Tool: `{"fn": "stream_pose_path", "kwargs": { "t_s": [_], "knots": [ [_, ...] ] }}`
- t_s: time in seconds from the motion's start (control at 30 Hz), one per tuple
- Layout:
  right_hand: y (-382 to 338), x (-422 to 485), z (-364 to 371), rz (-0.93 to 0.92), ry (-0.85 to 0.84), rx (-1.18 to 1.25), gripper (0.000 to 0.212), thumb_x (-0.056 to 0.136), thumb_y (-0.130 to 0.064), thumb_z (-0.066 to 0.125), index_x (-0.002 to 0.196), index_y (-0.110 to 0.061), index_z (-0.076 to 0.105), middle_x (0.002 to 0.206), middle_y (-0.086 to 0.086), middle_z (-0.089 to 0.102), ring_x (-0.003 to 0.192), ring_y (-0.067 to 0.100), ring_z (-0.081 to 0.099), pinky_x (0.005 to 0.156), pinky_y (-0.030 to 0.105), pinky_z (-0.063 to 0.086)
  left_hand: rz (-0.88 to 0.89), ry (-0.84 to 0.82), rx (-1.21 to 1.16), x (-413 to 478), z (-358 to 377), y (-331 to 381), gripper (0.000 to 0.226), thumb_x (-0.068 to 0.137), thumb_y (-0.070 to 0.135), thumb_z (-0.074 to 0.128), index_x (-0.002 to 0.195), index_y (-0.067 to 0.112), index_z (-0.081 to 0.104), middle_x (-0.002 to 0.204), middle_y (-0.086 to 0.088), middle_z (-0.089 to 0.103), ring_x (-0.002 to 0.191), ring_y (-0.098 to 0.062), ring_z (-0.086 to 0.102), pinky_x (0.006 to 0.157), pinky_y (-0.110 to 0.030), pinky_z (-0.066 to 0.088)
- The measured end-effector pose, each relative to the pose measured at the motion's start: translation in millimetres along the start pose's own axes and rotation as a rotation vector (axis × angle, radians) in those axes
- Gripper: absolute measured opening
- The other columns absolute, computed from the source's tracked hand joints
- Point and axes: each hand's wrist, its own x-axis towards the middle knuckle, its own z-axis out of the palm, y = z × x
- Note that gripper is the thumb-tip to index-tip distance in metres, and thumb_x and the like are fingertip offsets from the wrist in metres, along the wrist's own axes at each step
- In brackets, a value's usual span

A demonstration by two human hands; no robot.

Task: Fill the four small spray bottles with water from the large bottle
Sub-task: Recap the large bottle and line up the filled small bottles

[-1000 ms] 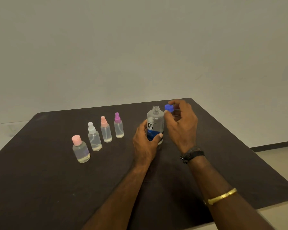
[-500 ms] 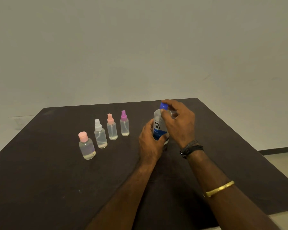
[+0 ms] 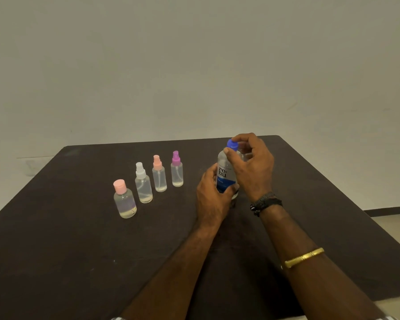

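The large clear bottle [image 3: 225, 173] with a blue-and-white label stands upright on the dark table [image 3: 56, 262]. My left hand [image 3: 211, 199] grips its lower body. My right hand [image 3: 252, 165] pinches the blue cap [image 3: 232, 144], which sits on the bottle's neck. To the left stand four small clear bottles in a slanted row: one with a pink flat cap [image 3: 124, 199], one with a white sprayer [image 3: 143, 183], one with a salmon sprayer [image 3: 159, 174] and one with a purple sprayer [image 3: 177, 169]. Each holds a little liquid at the bottom.
A pale wall [image 3: 194, 65] rises behind the table. The table's right edge [image 3: 333, 188] slants toward me, with light floor [image 3: 397, 225] beyond it. A black wristband and a gold bangle are on my right arm.
My right hand brought the blue cap from beside the open neck onto the large bottle's neck. My left hand kept its grip on the bottle.
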Motion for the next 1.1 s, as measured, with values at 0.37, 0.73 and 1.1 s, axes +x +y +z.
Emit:
{"fn": "stream_pose_path", "kwargs": {
  "t_s": [0.37, 0.73, 1.1],
  "knots": [
    [24, -37, 4, 0.113, -0.133, -0.015, 0.086, 0.073, -0.040, 0.082, 0.147, -0.034, 0.039, 0.133, -0.009, 0.058, 0.117, 0.007, 0.059, 0.096, 0.037, 0.056, 0.035, 0.056, 0.011, 0, 1, -2, 0.049, 0.090, 0.008, 0.071, 0.135, 0.022, 0.057, 0.127, 0.005, 0.068, 0.116, -0.007, 0.065, 0.099, -0.034, 0.057],
    [29, -35, -2, 0.162, -0.042, -0.006, 0.077, 0.073, -0.027, 0.088, 0.136, -0.022, 0.045, 0.120, -0.015, 0.058, 0.105, 0.004, 0.060, 0.090, 0.027, 0.057, -0.035, 0.019, 0.025, 1, 0, -2, 0.070, 0.085, 0.014, 0.080, 0.147, 0.014, 0.049, 0.141, -0.004, 0.061, 0.129, -0.013, 0.058, 0.108, -0.034, 0.051],
    [40, -29, -12, 0.221, 0.057, -0.087, 0.075, 0.071, -0.029, 0.087, 0.133, -0.023, 0.045, 0.121, -0.004, 0.064, 0.104, 0.014, 0.064, 0.089, 0.039, 0.059, -0.031, 0.013, 0.043, -1, -2, 2, 0.074, 0.080, 0.023, 0.086, 0.145, 0.015, 0.051, 0.142, -0.004, 0.061, 0.130, -0.014, 0.058, 0.110, -0.030, 0.049]
  ]
}}
